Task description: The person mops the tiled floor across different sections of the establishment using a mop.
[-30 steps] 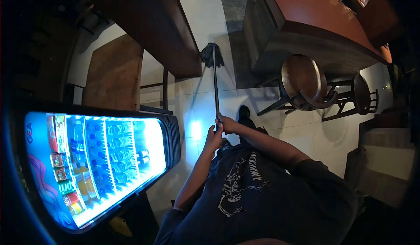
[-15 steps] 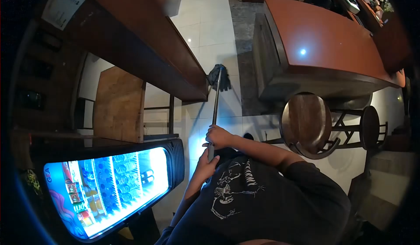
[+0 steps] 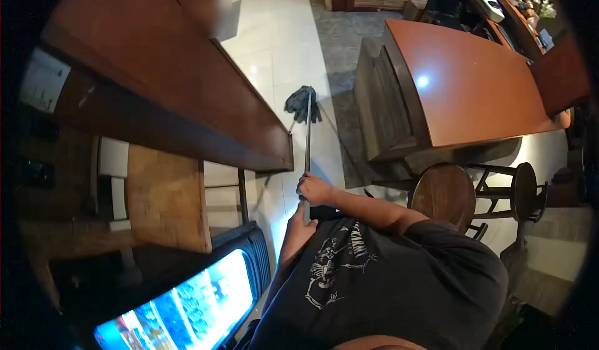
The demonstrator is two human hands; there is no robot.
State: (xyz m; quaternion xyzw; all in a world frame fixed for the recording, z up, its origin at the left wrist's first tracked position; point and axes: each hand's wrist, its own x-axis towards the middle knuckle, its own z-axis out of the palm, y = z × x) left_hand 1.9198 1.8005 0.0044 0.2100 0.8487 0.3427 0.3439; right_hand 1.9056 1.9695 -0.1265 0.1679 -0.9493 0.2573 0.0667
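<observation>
A mop [image 3: 307,141] with a long thin pole stretches away from my body. Its dark stringy head [image 3: 298,104] lies on the pale tiled floor just past the end of a wooden partition. Higher on the pole, my right hand [image 3: 315,189] is closed around the shaft. Close to my chest, my left hand [image 3: 301,229] wraps the grey grip at the pole's near end, its thumb lying along it.
A reddish-topped counter [image 3: 480,94] stands to the right, with round wooden stools [image 3: 444,195] below it. On the left are the tall wooden partition [image 3: 206,94], a wooden table [image 3: 165,197] and a lit drinks fridge [image 3: 199,300]. Pale tiles [image 3: 274,56] run ahead.
My view has shifted forward, so the fridge and stools sit lower. The mop head has moved a little left relative to my hands. Both hands keep their hold on the pole.
</observation>
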